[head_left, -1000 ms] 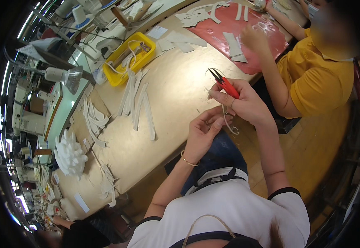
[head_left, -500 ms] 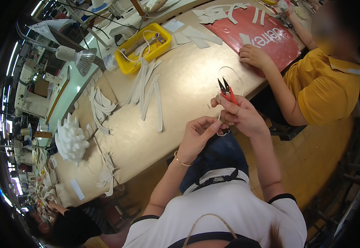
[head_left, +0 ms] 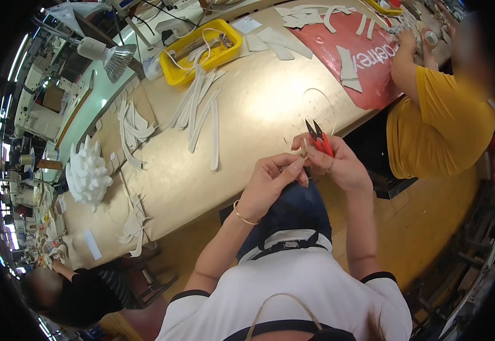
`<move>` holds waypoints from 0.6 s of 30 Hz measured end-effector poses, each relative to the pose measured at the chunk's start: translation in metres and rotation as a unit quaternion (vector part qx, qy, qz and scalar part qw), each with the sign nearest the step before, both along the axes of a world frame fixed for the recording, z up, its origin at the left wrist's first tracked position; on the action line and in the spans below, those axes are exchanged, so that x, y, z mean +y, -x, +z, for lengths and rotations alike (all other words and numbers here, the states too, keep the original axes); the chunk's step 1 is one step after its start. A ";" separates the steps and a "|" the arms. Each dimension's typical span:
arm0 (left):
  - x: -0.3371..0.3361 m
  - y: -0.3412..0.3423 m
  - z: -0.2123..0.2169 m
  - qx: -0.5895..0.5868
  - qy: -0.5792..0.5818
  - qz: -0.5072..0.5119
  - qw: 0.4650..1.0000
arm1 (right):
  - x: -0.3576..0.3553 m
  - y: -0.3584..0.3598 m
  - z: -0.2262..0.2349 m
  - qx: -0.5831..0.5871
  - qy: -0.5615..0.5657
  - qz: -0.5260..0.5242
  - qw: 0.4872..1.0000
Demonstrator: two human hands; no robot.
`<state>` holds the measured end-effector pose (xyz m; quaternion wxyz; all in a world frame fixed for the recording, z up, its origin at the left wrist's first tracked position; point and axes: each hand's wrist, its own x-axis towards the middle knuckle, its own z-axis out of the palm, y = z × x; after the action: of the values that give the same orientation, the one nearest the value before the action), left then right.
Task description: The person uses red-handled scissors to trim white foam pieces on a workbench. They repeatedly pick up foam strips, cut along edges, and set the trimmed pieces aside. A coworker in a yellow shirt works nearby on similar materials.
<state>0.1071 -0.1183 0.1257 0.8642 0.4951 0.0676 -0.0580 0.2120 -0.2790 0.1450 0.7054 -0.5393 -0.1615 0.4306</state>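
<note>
Close together above the table's front edge, both my hands are closed. Red-handled thread snips (head_left: 326,145) rest in my right hand (head_left: 347,167), their dark blades apart and pointing away from me. The fingertips of that hand also pinch a small, thin pale strip (head_left: 304,150). My left hand (head_left: 273,181) pinches the strip's lower end between thumb and forefinger. Most of the strip is hidden by my fingers. A thin loop of thread or cord (head_left: 331,105) lies on the table just beyond the snips.
Long pale strips (head_left: 214,133) lie on the brown-covered table (head_left: 253,108) near a yellow tray (head_left: 170,77). A white spiky object (head_left: 88,173) stands left. On the right, a co-worker in yellow (head_left: 435,125) works beside a red sheet (head_left: 372,94) bearing pale pieces. A lamp (head_left: 108,57) overhangs the left side.
The co-worker's hand has left the near part of the red sheet and reached farther away; pale pieces now show there. My hands stay together, with the snips slightly lower.
</note>
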 end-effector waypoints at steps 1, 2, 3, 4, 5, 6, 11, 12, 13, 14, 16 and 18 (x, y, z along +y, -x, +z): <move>0.002 -0.003 0.000 -0.002 0.020 -0.006 1.000 | -0.001 -0.001 0.000 0.019 -0.027 0.012 0.999; 0.003 -0.005 0.000 0.004 0.018 -0.016 1.000 | -0.001 -0.001 -0.001 0.021 -0.053 0.016 0.998; 0.004 -0.006 0.000 0.011 0.016 -0.026 0.999 | -0.002 -0.002 -0.002 0.023 -0.074 0.018 0.997; 0.002 -0.007 0.000 0.034 0.005 -0.033 0.999 | -0.002 -0.002 -0.003 0.027 -0.090 0.023 0.995; -0.002 -0.008 0.000 0.010 -0.008 0.001 1.000 | -0.004 -0.004 -0.004 0.023 -0.116 0.010 0.993; -0.008 -0.009 0.000 0.001 -0.031 0.038 0.999 | -0.006 -0.004 -0.006 0.018 -0.084 -0.029 0.996; -0.018 -0.014 -0.001 -0.005 -0.113 0.151 0.982 | -0.018 0.001 -0.015 -0.161 0.066 -0.155 0.972; -0.019 -0.017 -0.001 -0.001 -0.116 0.149 0.982 | -0.020 0.003 -0.017 -0.195 0.087 -0.162 0.964; -0.019 -0.020 -0.003 0.005 -0.119 0.151 0.981 | -0.025 0.003 -0.018 -0.168 0.102 -0.157 0.968; -0.020 -0.023 -0.005 0.009 -0.118 0.153 0.981 | -0.026 0.005 -0.022 -0.193 0.090 -0.155 0.965; -0.023 -0.031 -0.010 0.016 -0.125 0.153 0.980 | -0.030 0.009 -0.028 -0.240 0.086 -0.169 0.952; -0.032 -0.037 -0.015 0.011 -0.124 0.148 0.981 | -0.032 0.011 -0.034 -0.238 0.099 -0.186 0.948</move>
<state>0.1446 -0.1500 0.1105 0.7943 0.5824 0.1563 0.0738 0.2015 -0.3115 0.1111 0.6576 -0.7133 -0.1778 0.1646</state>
